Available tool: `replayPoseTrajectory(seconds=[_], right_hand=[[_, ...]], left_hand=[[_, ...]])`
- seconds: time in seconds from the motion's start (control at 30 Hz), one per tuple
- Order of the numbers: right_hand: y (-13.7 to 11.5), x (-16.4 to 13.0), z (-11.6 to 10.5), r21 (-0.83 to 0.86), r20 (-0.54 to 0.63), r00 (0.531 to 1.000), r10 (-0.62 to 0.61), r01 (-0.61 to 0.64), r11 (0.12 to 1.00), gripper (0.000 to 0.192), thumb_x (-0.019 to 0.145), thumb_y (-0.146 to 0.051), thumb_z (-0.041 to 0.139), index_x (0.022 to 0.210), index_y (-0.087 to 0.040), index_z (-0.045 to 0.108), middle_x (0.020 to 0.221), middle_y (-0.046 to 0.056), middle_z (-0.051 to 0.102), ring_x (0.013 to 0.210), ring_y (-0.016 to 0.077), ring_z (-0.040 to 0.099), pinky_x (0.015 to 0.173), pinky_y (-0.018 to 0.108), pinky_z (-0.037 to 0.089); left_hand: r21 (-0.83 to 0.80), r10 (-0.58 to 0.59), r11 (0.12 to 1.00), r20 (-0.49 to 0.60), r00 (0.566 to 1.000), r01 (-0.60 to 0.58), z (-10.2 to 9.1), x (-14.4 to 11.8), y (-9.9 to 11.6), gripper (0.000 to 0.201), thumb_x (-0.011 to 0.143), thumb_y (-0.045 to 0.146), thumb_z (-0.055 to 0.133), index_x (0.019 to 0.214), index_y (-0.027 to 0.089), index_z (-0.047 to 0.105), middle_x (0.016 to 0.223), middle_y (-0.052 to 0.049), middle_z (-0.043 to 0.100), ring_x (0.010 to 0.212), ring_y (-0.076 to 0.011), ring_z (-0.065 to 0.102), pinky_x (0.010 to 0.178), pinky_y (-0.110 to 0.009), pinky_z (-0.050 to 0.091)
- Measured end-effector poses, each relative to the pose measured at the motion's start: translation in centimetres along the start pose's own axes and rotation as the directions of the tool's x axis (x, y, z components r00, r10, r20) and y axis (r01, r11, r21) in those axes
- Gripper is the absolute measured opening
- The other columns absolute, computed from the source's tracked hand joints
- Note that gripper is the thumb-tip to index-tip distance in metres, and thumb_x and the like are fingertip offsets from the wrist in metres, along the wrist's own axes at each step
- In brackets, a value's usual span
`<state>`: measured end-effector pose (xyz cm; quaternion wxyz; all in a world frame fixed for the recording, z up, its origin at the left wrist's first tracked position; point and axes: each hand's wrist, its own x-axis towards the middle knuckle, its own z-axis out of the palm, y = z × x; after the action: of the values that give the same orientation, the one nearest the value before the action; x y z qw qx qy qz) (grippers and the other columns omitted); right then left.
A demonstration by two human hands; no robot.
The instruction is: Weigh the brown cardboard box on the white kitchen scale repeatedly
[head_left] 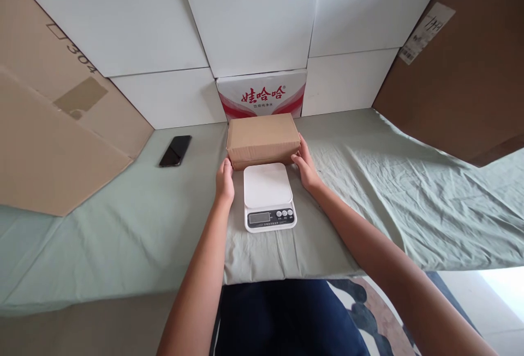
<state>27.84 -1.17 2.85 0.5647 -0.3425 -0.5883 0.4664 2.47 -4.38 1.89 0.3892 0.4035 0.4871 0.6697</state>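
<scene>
A closed brown cardboard box (264,137) sits behind a white kitchen scale (268,187), both near the middle of the cloth-covered table. My left hand (225,181) grips the box at its near left corner, thumb up and the other fingers mostly hidden. On the opposite side, my right hand (305,164) holds the right end, with its thumb on the near face and fingers along the side. The scale's bare white plate lies between my wrists, its dark display and round buttons facing me. Its display appears blank.
A black phone (176,151) lies left of the box. Behind stands a white and red printed carton (262,94) against white panels (254,23). Large cardboard sheets (61,105) flank the left, and a darker brown one (462,72) the right. Green cloth (352,165) wrinkles at right.
</scene>
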Motion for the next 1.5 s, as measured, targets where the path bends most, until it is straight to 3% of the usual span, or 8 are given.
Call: replayPoseTrajectory(seconds=[0.2,0.37,0.53,0.7,0.93,1.5], right_hand=[[-2.7,-0.4,-0.3,-0.084,0.052,0.98,-0.194,0.198,0.977,0.089,0.093,-0.069,0.061,0.167,-0.035,0.024,0.177,0.003,0.032,0.164,0.0311,0.032,0.134,0.056,0.034],[-5.2,-2.7,-1.1,-0.137,0.089,0.959,-0.271,0.281,0.95,0.079,0.097,-0.067,0.059,0.166,-0.043,0.028,0.176,0.001,0.032,0.16,0.0331,0.039,0.13,0.059,0.039],[-4.7,-5.5,-1.5,-0.198,0.086,0.966,-0.243,0.255,0.946,0.08,0.096,-0.065,0.061,0.167,-0.044,0.029,0.168,0.005,0.041,0.152,0.036,0.046,0.125,0.063,0.044],[-4.2,-7.7,-1.5,-0.236,0.074,0.975,-0.211,0.222,0.946,0.078,0.097,-0.064,0.06,0.166,-0.046,0.029,0.161,0.006,0.045,0.146,0.0357,0.05,0.119,0.061,0.05],[-4.4,-9.4,-1.5,-0.263,0.032,0.978,-0.208,0.209,0.942,0.072,0.099,-0.061,0.059,0.164,-0.043,0.033,0.155,0.009,0.047,0.14,0.0351,0.052,0.115,0.06,0.053],[-3.8,-9.6,-1.5,-0.321,-0.002,0.964,-0.265,0.25,0.913,0.064,0.099,-0.059,0.057,0.159,-0.045,0.037,0.151,0.008,0.05,0.141,0.0367,0.05,0.11,0.061,0.053]], left_hand=[[0.043,0.124,0.991,0.02,0.992,-0.125,-0.5,-1.4,1.9,0.073,0.09,0.077,0.06,0.134,0.019,0.071,0.145,-0.017,0.07,0.146,-0.0305,0.058,0.123,-0.04,0.044],[-0.012,0.213,0.977,-0.012,0.977,-0.213,-2.0,-5.3,3.4,0.077,0.089,0.075,0.062,0.141,0.018,0.068,0.148,-0.019,0.067,0.149,-0.0349,0.054,0.125,-0.046,0.041],[0.064,0.177,0.982,-0.013,0.984,-0.176,-4.0,-9.5,3.6,0.082,0.09,0.078,0.059,0.142,0.015,0.068,0.147,-0.021,0.067,0.152,-0.0388,0.049,0.126,-0.051,0.04],[0.101,0.136,0.986,-0.003,0.991,-0.135,-5.1,-11.7,3.5,0.079,0.091,0.076,0.058,0.141,0.016,0.07,0.146,-0.02,0.068,0.151,-0.0393,0.051,0.125,-0.052,0.043],[0.116,0.083,0.989,0.029,0.996,-0.086,-5.3,-12.4,3.3,0.078,0.091,0.076,0.059,0.141,0.017,0.07,0.147,-0.021,0.068,0.151,-0.0399,0.05,0.124,-0.053,0.044],[0.13,0.072,0.989,0.027,0.997,-0.075,-5.1,-12.4,3.5,0.078,0.09,0.076,0.059,0.14,0.017,0.07,0.145,-0.02,0.069,0.15,-0.0389,0.052,0.123,-0.053,0.045]])
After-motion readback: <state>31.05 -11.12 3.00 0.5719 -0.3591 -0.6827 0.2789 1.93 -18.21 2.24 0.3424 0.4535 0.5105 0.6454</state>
